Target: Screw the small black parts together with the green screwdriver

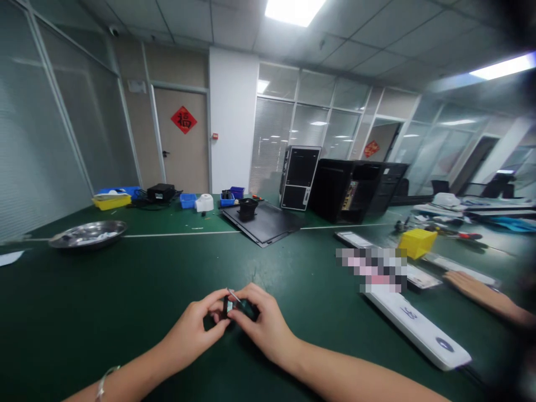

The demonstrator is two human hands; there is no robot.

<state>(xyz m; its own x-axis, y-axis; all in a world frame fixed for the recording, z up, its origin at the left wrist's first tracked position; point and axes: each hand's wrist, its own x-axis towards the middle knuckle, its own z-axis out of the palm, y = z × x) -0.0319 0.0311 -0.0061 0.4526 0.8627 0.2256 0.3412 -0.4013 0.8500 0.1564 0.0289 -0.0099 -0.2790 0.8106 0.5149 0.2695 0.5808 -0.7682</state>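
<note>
Small dark rectangular piece with a pale face [229, 306] is held up between the two hands, just above the near middle of the dark green table [138, 301]. Going from the left, a white sheet of paper [10, 258] lies at the table's edge, then a round shiny metal dish [58, 242] with small pale bits in it. Behind the dish stand a shallow yellow plastic tray [111, 202] and a black box with cables [161, 192], followed by a small blue plastic bin [188, 201] and a white roll [204, 202] beside it. Nearer, the left hand [196, 324], with a silver bracelet [106, 381] on its wrist, has thumb and fingers curved to a narrow grip on the piece. Against it the right hand [266, 321] pinches a slim tool with a thin metal shaft [234, 296], which slants across the piece; whether the tip touches cannot be told. Beyond the hands lies a flat black panel [276, 224] bearing a black angular part [248, 209], with a silver-and-black computer tower [300, 178] behind. Farther right come a long white power strip [419, 326], a yellow plastic bin [417, 243] and another person's hand [467, 282] resting flat.
</note>
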